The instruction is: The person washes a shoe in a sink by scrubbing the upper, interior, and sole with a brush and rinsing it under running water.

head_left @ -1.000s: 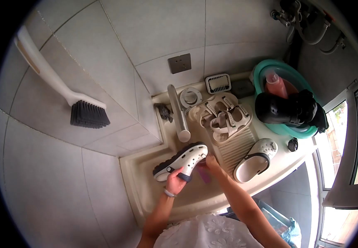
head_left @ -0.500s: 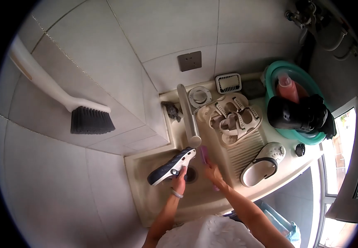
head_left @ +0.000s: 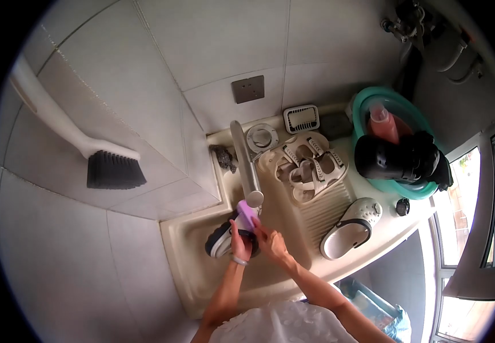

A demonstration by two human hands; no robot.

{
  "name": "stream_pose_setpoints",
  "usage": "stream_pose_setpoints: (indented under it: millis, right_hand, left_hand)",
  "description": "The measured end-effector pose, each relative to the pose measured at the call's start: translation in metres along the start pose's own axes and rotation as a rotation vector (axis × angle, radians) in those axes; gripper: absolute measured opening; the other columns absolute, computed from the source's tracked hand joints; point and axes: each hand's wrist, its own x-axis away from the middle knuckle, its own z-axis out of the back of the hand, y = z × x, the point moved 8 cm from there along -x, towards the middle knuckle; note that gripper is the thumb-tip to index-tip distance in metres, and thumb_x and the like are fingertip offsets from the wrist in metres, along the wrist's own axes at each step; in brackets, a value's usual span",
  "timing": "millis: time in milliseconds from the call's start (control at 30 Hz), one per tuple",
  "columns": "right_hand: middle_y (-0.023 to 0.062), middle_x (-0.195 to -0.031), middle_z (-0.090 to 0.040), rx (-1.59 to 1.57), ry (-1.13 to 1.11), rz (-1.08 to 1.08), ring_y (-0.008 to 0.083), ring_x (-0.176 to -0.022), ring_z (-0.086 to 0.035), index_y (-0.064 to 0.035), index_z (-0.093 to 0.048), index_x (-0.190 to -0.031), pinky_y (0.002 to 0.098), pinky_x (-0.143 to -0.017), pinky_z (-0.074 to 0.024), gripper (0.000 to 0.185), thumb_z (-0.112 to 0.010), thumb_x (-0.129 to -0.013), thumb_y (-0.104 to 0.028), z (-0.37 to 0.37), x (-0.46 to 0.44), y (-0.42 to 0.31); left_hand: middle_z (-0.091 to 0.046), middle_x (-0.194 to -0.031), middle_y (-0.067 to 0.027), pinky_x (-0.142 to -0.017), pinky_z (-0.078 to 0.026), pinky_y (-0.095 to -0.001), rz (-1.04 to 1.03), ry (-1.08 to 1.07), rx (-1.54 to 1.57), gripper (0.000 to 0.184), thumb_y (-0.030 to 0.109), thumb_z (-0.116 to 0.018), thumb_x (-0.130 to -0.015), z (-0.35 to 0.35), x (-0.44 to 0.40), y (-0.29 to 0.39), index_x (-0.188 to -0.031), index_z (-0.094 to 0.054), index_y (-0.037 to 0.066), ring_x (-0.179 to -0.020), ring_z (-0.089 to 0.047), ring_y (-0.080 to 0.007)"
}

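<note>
My left hand (head_left: 240,244) grips a white clog with a dark sole (head_left: 219,240), held over the sink basin (head_left: 259,277) below the faucet (head_left: 246,166). In my right hand (head_left: 272,243) is a purple brush (head_left: 247,214), its head lying against the upper part of the clog. The brush's bristles are hidden. A second white clog (head_left: 344,240) rests at the right on the ribbed drainboard (head_left: 322,212). Behind it lies a pair of beige strapped sandals (head_left: 310,171).
A teal basin (head_left: 364,106) at the back right holds a pink bottle (head_left: 383,124) and a black object (head_left: 393,160). A black watch (head_left: 402,207) sits near the edge. A soap dish (head_left: 302,119) stands by the wall. A large white brush (head_left: 82,137) shows at the left.
The purple brush has moved left and up in my right hand, onto the clog. My left hand has turned the clog, and the view has shifted slightly.
</note>
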Motion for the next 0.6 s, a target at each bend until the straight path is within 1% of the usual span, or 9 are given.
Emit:
stream_pose_setpoints:
  millis: [100,167,233,267,400,467,500,567,600]
  right_hand:
    - [0.0259,-0.073,-0.056,0.007,0.044,-0.146,0.0372,-0.066,-0.065,-0.0188,-0.062,-0.125,0.0412,-0.06,-0.0502,0.034,-0.057,-0.092,-0.017,0.025,-0.023,0.013]
    - [0.0265,-0.071,-0.054,0.02,0.065,-0.22,0.0372,-0.065,-0.065,-0.0181,-0.062,-0.125,0.042,-0.059,-0.0501,0.034,-0.057,-0.091,-0.016,0.032,-0.017,0.015]
    - [0.0249,-0.072,-0.058,0.09,0.047,0.023,0.0381,-0.066,-0.064,-0.0165,-0.063,-0.123,0.0429,-0.06,-0.0504,0.034,-0.058,-0.09,-0.015,0.021,0.011,-0.011]
    - [0.0236,-0.075,-0.061,0.111,0.047,0.083,0.0389,-0.068,-0.065,-0.0162,-0.064,-0.122,0.0434,-0.061,-0.0509,0.034,-0.058,-0.089,-0.013,0.023,0.017,-0.028]
    - [0.0228,-0.075,-0.063,0.3,0.03,-0.107,0.0411,-0.068,-0.064,-0.0129,-0.069,-0.107,0.0454,-0.059,-0.0513,0.021,-0.06,-0.088,-0.013,0.016,-0.011,0.022]
    - [0.0238,-0.072,-0.061,0.223,0.139,-0.054,0.0421,-0.069,-0.064,-0.011,-0.07,-0.096,0.0456,-0.057,-0.0507,0.014,-0.061,-0.087,-0.016,0.029,-0.019,0.012]
    - [0.0239,-0.074,-0.062,0.221,-0.018,-0.045,0.0418,-0.071,-0.065,-0.0135,-0.071,-0.101,0.0454,-0.057,-0.0505,0.018,-0.062,-0.087,-0.017,0.015,-0.01,0.014]
    - [0.0237,-0.073,-0.06,0.213,0.056,0.077,0.0426,-0.071,-0.063,-0.018,-0.072,-0.104,0.0466,-0.058,-0.0498,0.02,-0.06,-0.088,-0.019,0.021,0.01,-0.031]
    - [0.0233,-0.072,-0.06,0.194,0.125,0.103,0.0429,-0.071,-0.063,-0.0172,-0.073,-0.099,0.0475,-0.059,-0.0498,0.018,-0.06,-0.088,-0.021,0.029,0.01,-0.048]
  left_hand:
    - [-0.048,-0.142,-0.0063,-0.104,-0.037,-0.0313,-0.102,-0.044,-0.063,0.071,0.057,-0.046,-0.095,-0.018,0.014,-0.005,-0.143,-0.038,0.006,-0.128,-0.046,-0.0193]
    - [-0.056,-0.13,-0.0053,-0.097,-0.042,-0.0312,-0.051,0.024,0.028,0.07,0.061,-0.046,-0.093,-0.015,0.01,-0.005,-0.138,-0.044,0.008,-0.117,-0.053,-0.0193]
    - [-0.059,-0.115,-0.0036,-0.082,-0.048,-0.0304,0.094,-0.054,0.13,0.075,0.07,-0.044,-0.088,-0.006,-0.003,-0.015,-0.129,-0.051,0.008,-0.094,-0.055,-0.0153]
    - [-0.058,-0.105,-0.0038,-0.084,-0.048,-0.033,0.206,-0.137,0.168,0.077,0.075,-0.045,-0.084,-0.001,-0.004,-0.019,-0.124,-0.052,0.009,-0.095,-0.056,-0.0174]
    - [-0.052,-0.136,-0.0034,-0.096,-0.043,-0.0335,0.064,-0.079,0.042,0.072,0.063,-0.04,-0.094,-0.033,0.017,-0.008,-0.141,-0.042,0.008,-0.119,-0.051,-0.0193]
    - [-0.056,-0.13,-0.0029,-0.09,-0.045,-0.0332,0.051,-0.017,0.06,0.073,0.065,-0.04,-0.093,-0.028,0.021,-0.011,-0.139,-0.044,0.008,-0.107,-0.055,-0.0191]
    - [-0.058,-0.125,-0.0031,-0.086,-0.047,-0.0336,0.023,0.035,0.113,0.075,0.067,-0.039,-0.092,-0.033,0.02,-0.005,-0.137,-0.045,0.008,-0.097,-0.057,-0.0196]
    - [-0.054,-0.131,-0.0062,-0.097,-0.043,-0.034,0.222,-0.583,0.433,0.082,0.072,-0.037,-0.089,-0.014,0.003,-0.017,-0.14,-0.041,0.007,-0.115,-0.052,-0.0217]
    - [-0.05,-0.135,-0.0064,-0.103,-0.038,-0.0348,0.152,-0.365,0.282,0.082,0.071,-0.037,-0.09,-0.024,0.011,-0.011,-0.142,-0.039,0.007,-0.123,-0.047,-0.0221]
